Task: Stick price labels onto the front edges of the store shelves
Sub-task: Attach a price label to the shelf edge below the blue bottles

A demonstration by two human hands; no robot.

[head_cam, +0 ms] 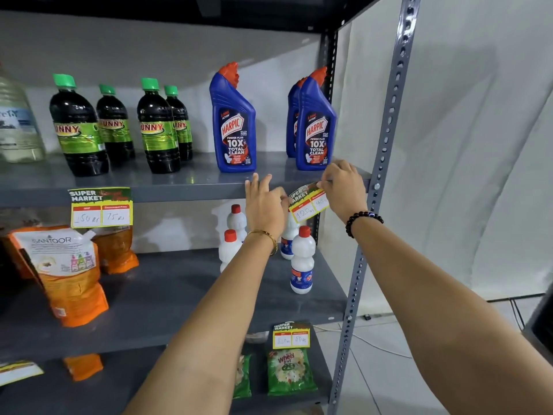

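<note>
A yellow and green price label (pixel 308 203) reading 120 is tilted against the front edge of the upper grey shelf (pixel 185 193), below the blue Harpic bottles. My right hand (pixel 344 190) pinches its top right corner. My left hand (pixel 264 202) holds its left end, fingers resting on the shelf edge. A second label (pixel 101 208) is stuck to the same edge at the left. A third label (pixel 291 335) is stuck to the middle shelf's front edge.
Dark green-capped bottles (pixel 79 130) and Harpic bottles (pixel 235 121) stand on the upper shelf. White bottles (pixel 302 262) and orange pouches (pixel 68 274) sit on the middle shelf, green packets (pixel 290 372) below. A perforated upright post (pixel 383 163) stands right of my hands.
</note>
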